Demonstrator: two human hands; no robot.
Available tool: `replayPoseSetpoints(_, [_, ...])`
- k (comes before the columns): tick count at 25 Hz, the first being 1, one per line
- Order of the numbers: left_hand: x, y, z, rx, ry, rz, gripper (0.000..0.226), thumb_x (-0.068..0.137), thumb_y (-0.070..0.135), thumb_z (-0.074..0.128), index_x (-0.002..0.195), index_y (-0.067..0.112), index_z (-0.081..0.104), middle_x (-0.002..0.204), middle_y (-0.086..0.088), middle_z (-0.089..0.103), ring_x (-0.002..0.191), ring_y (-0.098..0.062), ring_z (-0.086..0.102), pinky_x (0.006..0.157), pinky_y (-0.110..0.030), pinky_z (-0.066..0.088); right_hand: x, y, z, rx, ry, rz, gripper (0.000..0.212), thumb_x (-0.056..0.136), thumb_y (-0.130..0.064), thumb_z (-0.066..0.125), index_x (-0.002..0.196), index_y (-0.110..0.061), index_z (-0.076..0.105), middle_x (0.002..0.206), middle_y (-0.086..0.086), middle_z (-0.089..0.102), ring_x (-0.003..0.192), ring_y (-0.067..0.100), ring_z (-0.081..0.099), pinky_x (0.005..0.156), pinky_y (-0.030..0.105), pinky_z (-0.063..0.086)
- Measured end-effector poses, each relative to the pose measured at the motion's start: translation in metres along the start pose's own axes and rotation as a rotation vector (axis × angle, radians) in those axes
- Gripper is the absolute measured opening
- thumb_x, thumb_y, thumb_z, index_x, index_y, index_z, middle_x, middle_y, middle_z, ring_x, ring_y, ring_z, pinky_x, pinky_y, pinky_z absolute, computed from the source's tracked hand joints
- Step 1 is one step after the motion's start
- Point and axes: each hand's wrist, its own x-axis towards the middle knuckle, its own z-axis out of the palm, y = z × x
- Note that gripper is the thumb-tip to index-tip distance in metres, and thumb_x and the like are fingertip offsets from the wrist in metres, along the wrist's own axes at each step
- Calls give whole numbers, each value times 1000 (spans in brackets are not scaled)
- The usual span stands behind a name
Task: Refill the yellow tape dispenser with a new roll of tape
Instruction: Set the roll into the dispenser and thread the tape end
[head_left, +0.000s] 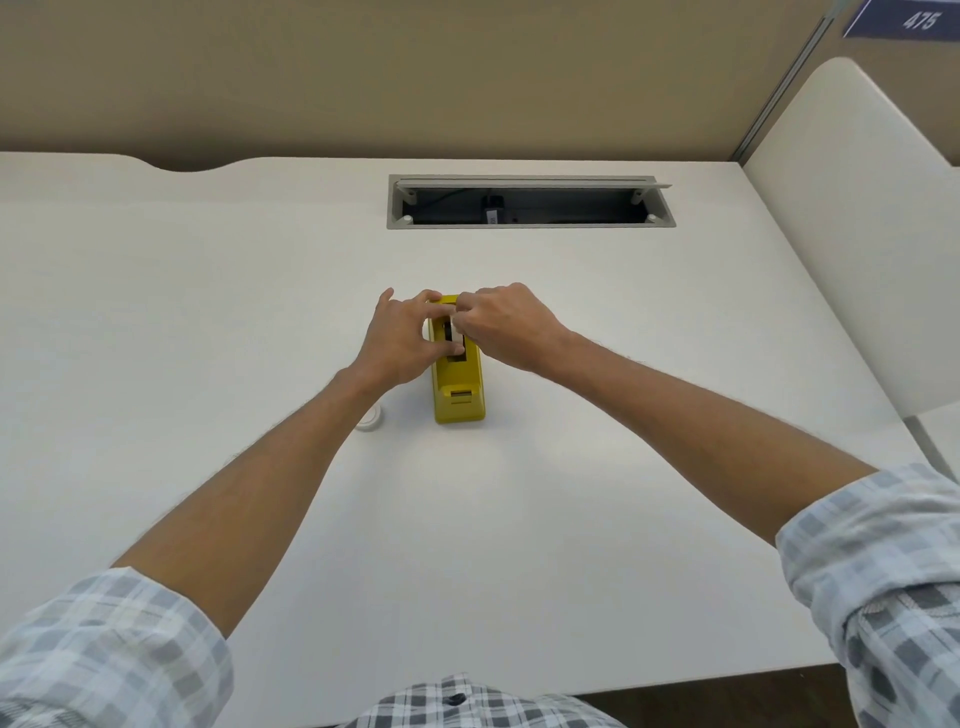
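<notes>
The yellow tape dispenser sits on the white desk in the middle of the frame, with its cutter end toward the bottom. Both hands are at its far end, where the tape goes. The right hand has its fingers curled and pinches a small white piece over the dark slot; this looks like the tape roll, but most of it is hidden. The left hand rests against the left side of the dispenser with fingers fairly straight, and it seems to steady it.

I think the step in hand is fitting the roll into the slot. Next, it must sit straight and drop all the way in, and then the tape end must be pulled to the cutter.

A small white ring lies on the desk just under the left wrist. An open cable tray is higher up.
</notes>
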Motion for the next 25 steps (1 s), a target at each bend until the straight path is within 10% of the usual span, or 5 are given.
replayPoseSetpoints(25, [0,1,0,-17,27,-7,45,78,39,77,119,24,67,133,-4,60,119,-25,56,120,-50,8,0,2,8,118,79,-1,22,102,-26,50,106,-20,71,106,-2,68,96,17,65,71,32,58])
